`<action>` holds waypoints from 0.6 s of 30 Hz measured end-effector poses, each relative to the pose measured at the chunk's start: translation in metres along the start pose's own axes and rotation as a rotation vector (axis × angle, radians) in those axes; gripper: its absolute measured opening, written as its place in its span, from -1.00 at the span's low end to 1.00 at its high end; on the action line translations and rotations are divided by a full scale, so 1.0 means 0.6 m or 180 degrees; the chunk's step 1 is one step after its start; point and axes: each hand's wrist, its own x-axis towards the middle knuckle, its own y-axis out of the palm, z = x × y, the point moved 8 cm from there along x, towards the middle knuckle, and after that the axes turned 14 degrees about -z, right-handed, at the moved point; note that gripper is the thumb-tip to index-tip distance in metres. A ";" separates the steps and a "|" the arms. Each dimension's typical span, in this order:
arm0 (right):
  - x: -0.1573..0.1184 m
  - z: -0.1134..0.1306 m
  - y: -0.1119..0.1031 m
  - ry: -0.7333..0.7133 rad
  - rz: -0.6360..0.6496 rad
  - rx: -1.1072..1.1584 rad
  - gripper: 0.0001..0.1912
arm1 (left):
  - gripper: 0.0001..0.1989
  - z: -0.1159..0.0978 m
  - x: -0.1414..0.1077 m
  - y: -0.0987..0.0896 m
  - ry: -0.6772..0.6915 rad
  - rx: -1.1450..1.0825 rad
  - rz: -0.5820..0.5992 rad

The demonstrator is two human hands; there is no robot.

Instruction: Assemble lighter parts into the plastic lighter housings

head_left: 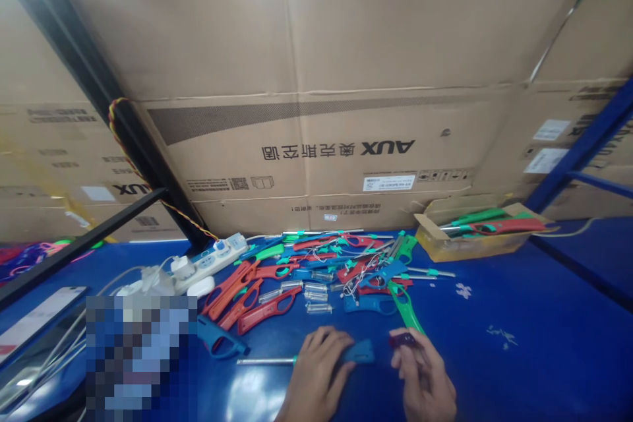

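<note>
My left hand (321, 369) is closed around a blue gas lighter (359, 351). Its metal tube (267, 362) points left, low over the blue tabletop, and my fingers cover its middle. A short distance to the right, my right hand (428, 376) pinches a small dark red part (403, 340), too small to make out fully. Beyond both hands lies a pile of lighter handle shells: a red shell (270, 312), a blue shell (220, 337) and a green shell (405, 308) are among the nearest. Several clear small tanks (319, 308) and thin white wires (353, 283) lie among them.
A yellow open box (469, 249) with green and red lighters stands at the back right. On the left are a white power strip (222, 257) with plugs, cables and a phone-like slab (42, 320). Cardboard (341, 119) walls the back; small white bits (463, 290) lie at right.
</note>
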 end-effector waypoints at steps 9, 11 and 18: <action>0.006 -0.006 0.022 0.0664 0.0285 0.0448 -0.65 | -0.75 0.002 -0.001 -0.003 -0.0042 -0.0034 -0.0045; 0.004 -0.009 0.027 0.0832 0.0348 0.0511 -0.61 | -0.75 0.002 -0.002 -0.003 -0.0053 -0.0025 -0.0052; 0.001 -0.001 0.019 0.0438 0.0315 0.0358 -0.66 | -0.75 0.001 -0.002 -0.006 0.0006 0.0019 -0.0116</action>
